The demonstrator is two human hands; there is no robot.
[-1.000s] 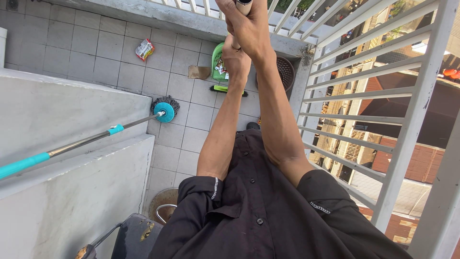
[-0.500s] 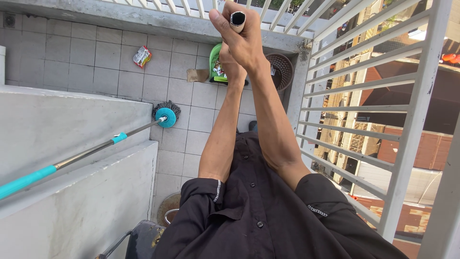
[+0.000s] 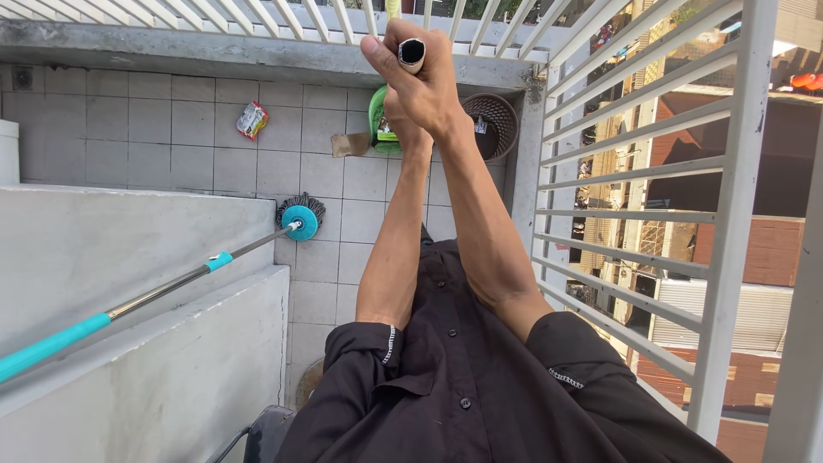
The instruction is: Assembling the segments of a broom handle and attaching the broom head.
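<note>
Both hands grip one upright handle (image 3: 411,53): the right hand (image 3: 426,79) is closed around its black-capped top, and the left hand (image 3: 401,120) is wrapped just beneath, mostly hidden behind it. The shaft below is out of sight. Beyond the handle lie a tiled balcony floor (image 3: 171,129), a teal mop (image 3: 299,220), a brown basket (image 3: 493,124) and white railings (image 3: 651,171).

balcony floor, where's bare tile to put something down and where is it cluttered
Bare tile runs between the snack packet and the concrete ledge, and from the mop head to the railing. The far corner is crowded: green dustpan, cardboard scrap, brown basket.
</note>
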